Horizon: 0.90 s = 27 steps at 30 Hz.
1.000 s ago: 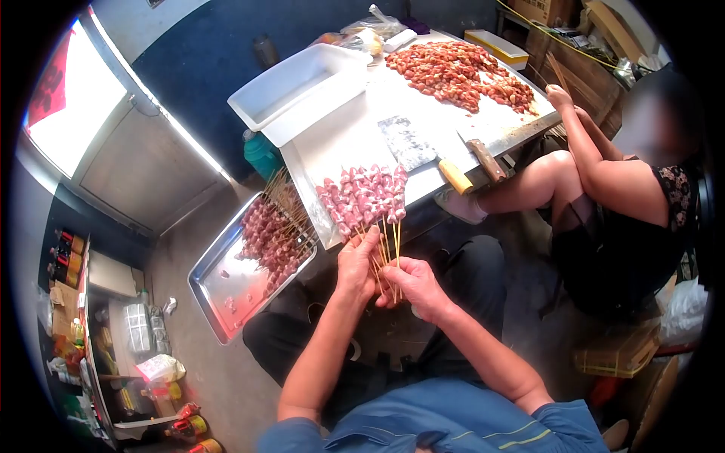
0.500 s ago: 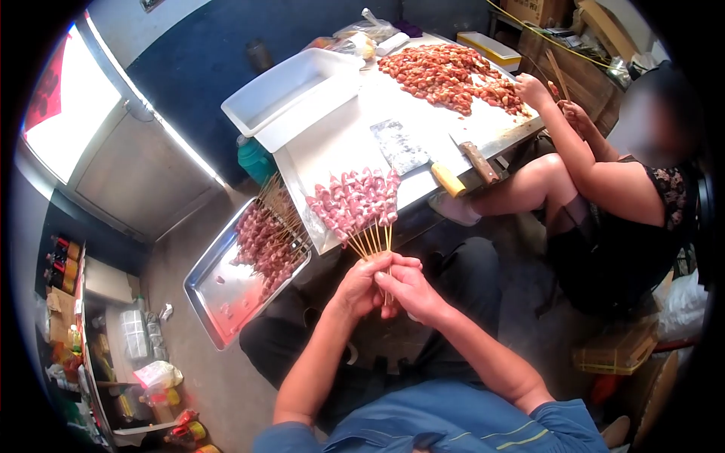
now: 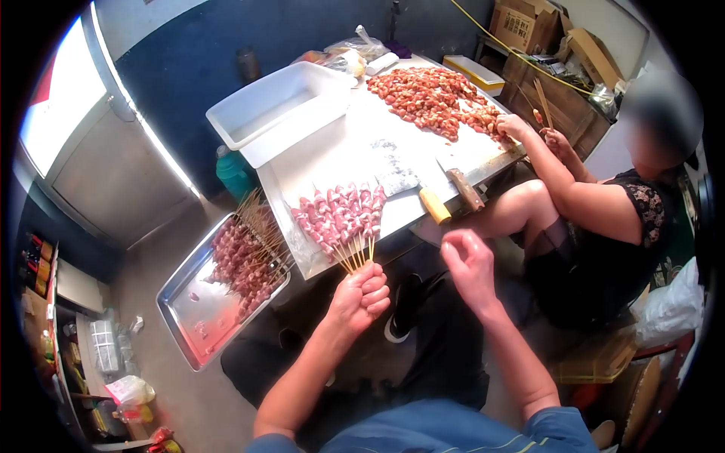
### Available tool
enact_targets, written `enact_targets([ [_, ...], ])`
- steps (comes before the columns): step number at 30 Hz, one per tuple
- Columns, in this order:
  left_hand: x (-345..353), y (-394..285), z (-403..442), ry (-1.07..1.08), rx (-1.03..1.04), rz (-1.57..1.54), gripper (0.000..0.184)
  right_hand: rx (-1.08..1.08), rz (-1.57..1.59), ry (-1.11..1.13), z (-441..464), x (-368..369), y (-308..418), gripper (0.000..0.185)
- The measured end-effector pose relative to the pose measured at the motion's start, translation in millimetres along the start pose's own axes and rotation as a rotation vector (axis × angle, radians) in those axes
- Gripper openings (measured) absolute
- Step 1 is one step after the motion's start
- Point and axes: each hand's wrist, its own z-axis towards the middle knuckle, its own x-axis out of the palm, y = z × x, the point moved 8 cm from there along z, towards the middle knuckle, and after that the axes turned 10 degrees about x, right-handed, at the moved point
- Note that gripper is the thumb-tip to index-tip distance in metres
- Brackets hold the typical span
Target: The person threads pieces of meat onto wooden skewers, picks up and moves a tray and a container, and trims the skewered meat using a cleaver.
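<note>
My left hand [image 3: 359, 297] is closed around the bare stick ends of a bundle of meat skewers [image 3: 341, 216]. Pink raw meat pieces fan out along the sticks, over the near corner of the table. My right hand [image 3: 470, 266] is apart from the bundle, raised over my lap, its fingers loosely bent and nothing visible in them. Nearest to it are a cleaver's yellow handle [image 3: 434, 205] and a knife's wooden handle [image 3: 465, 189], both jutting past the table edge. A metal tray [image 3: 181, 306] at the left carries a heap of finished skewers [image 3: 245, 257].
On the table [image 3: 302, 181] stand a white plastic tub [image 3: 257, 140] and a large pile of reddish meat pieces [image 3: 430, 94]. At the right sits another person [image 3: 596, 189], one hand at the pile and a skewer in the other. A teal container [image 3: 236, 175] stands behind the tray.
My right hand has let go of the skewers and moved right. My left hand keeps hold of the bundle. The view has shifted slightly.
</note>
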Motion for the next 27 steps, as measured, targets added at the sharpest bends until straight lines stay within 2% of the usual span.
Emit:
enact_targets([
  [1, -1, -2, 2, -0.010, 0.007, 0.006, 0.023, -0.113, -0.152, -0.104, 12, -4, 13, 0.016],
  [3, 0, -6, 5, -0.003, 0.007, 0.002, 0.023, -0.297, -0.381, -0.174, 38, 6, 16, 0.032],
  [6, 0, -9, 5, -0.004, 0.009, 0.041, 0.023, -0.299, -0.468, -0.104, 79, 32, 1, 0.039],
  [8, -1, -7, 6, -0.007, -0.009, 0.010, 0.022, -0.254, -0.617, 0.030, 102, 57, -13, 0.046],
  [9, 0, -7, 6, -0.004, -0.007, 0.003, 0.022, -0.258, -0.623, 0.033, 112, 60, -14, 0.046],
  [11, 0, -7, 5, -0.019, 0.003, -0.003, 0.022, -0.118, -0.698, 0.141, 133, 68, -24, 0.047],
  [12, 0, -6, 8, 0.005, 0.001, -0.013, 0.023, -0.122, -0.668, 0.117, 140, 66, -21, 0.038],
  [13, 0, -6, 8, 0.008, -0.004, -0.019, 0.023, -0.120, -0.675, 0.117, 145, 62, -9, 0.038],
  [15, 1, -6, 9, -0.015, 0.015, -0.020, 0.023, 0.248, -0.533, 0.436, 144, 60, -8, 0.028],
  [16, 3, -5, 9, -0.008, 0.012, -0.027, 0.023, 0.430, -0.213, 0.501, 147, 62, -35, 0.021],
  [17, 0, -7, 9, -0.038, 0.028, -0.005, 0.022, 0.427, -0.220, 0.499, 147, 54, -35, 0.021],
  [19, -4, -9, 9, -0.071, 0.050, 0.008, 0.021, 0.616, 0.113, 0.548, 136, 47, -37, 0.019],
  [21, -6, -10, 8, -0.071, 0.061, 0.032, 0.020, 0.655, 0.119, 0.511, 124, 37, -34, 0.022],
  [23, -6, -9, 8, -0.081, 0.060, 0.036, 0.020, 0.550, 0.279, 0.434, 116, 28, -27, 0.021],
  [24, -5, -9, 7, -0.090, 0.061, 0.043, 0.020, 0.517, 0.358, 0.446, 114, 28, -26, 0.029],
  [25, -3, -8, 8, -0.088, 0.063, 0.040, 0.020, 0.516, 0.354, 0.448, 110, 28, -21, 0.029],
  [27, -3, -8, 8, -0.113, 0.066, 0.044, 0.020, 0.378, 0.354, 0.451, 104, 31, 4, 0.055],
])
